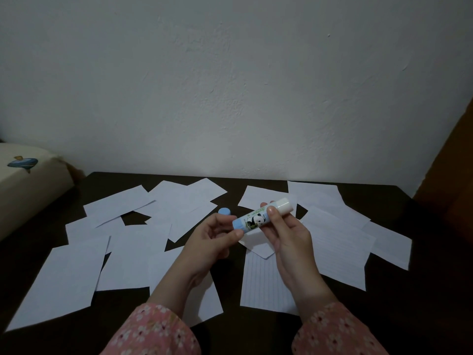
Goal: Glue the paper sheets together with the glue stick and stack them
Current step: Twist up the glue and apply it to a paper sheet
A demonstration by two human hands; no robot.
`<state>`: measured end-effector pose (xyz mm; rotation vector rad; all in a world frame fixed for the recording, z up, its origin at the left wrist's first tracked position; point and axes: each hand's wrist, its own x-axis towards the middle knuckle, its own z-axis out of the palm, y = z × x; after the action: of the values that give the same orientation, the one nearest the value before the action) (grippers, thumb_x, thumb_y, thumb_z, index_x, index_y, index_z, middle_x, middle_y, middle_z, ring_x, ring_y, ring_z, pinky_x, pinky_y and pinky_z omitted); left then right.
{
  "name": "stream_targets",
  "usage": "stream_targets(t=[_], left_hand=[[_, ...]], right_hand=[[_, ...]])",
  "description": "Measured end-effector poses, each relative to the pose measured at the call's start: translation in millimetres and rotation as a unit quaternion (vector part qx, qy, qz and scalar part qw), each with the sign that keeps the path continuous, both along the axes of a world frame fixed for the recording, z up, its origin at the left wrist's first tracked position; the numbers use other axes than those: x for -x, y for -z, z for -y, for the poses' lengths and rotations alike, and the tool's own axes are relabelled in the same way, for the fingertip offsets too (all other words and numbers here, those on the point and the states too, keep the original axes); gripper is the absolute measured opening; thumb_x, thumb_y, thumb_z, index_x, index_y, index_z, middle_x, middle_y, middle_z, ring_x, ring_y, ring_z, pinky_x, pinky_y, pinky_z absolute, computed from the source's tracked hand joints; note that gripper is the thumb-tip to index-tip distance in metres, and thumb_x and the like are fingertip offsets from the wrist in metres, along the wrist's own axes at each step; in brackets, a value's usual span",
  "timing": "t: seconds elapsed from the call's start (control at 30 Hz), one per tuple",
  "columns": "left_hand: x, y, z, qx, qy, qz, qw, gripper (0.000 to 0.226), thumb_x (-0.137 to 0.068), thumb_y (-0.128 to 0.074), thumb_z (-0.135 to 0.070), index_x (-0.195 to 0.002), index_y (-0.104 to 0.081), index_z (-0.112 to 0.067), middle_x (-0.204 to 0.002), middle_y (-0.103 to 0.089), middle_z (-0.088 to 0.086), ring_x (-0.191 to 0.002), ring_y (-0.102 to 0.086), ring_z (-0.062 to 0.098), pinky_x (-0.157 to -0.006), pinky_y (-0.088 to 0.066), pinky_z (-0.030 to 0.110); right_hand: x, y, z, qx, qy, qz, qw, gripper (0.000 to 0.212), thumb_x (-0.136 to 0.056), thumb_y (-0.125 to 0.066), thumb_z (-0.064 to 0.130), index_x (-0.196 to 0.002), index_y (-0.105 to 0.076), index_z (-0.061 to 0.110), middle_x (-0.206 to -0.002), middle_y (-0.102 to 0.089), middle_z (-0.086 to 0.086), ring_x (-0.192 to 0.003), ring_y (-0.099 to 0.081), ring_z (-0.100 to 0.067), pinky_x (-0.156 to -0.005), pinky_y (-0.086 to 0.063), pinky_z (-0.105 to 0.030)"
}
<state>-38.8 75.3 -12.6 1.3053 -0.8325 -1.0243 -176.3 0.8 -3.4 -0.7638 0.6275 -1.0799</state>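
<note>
I held the glue stick above the table, my right hand gripping its body, my left hand pinching its blue base. Its cap lay behind, among scattered paper sheets.

Right hand covers part of the glue stick barrel; label text too small to read. Left hand hides the blue base end's underside and most of the blue cap behind it. Both hands and sleeves cover parts of the paper sheets beneath; overlapping sheets hide one another's edges. Sleeves cut off by bottom edge. Cushion cut off at left edge. Brown object at right edge, cut off, unidentifiable. Table corners out of frame.
</note>
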Motion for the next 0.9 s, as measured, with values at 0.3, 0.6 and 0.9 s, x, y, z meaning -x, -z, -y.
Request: stream_targets(t=[0.3, 0.6, 0.9], left_hand=[[2.9, 2.3, 1.7, -0.054, 0.028, -0.051, 0.997, 0.043, -0.086, -0.054, -0.045, -0.109, -0.065, -0.012, -0.087, -0.067, 0.006, -0.056, -0.044, 0.007, -0.05, -0.035, 0.019], [-0.3, 1.1, 0.0, -0.001, -0.012, -0.02, 1.0, 0.029, -0.081, -0.07, -0.012, -0.109, -0.064, -0.015, -0.094, -0.072, -0.001, -0.062, -0.056, 0.004, -0.054, -0.044, 0.02], [2.5, 2.0, 2.0, -0.063, 0.028, -0.054, 0.996, 0.039, -0.091, -0.053, -0.042, -0.111, -0.062, -0.009, -0.081, -0.065, 0.004, -0.056, -0.044, 0.008, -0.048, -0.035, 0.019]], right_hand=[[-1.7, 2.1, -2.9, 0.003, 0.003, -0.006, 1.0, 0.042, -0.072, -0.069, 0.023, -0.109, -0.068, 0.005, -0.104, -0.074, -0.003, -0.1, -0.069, -0.013, -0.083, -0.057, -0.027], [-4.3, 4.1, -2.0, 0.0, 0.008, -0.004, 1.0, 0.03, -0.083, -0.066, 0.016, -0.11, -0.067, 0.004, -0.105, -0.073, -0.005, -0.1, -0.069, -0.017, -0.078, -0.058, -0.026], [-4.9, 5.9, -3.1, 0.002, 0.003, -0.017, 1.0, 0.031, -0.078, -0.067, 0.021, -0.105, -0.069, 0.007, -0.103, -0.074, -0.002, -0.102, -0.068, -0.016, -0.088, -0.056, -0.03]])
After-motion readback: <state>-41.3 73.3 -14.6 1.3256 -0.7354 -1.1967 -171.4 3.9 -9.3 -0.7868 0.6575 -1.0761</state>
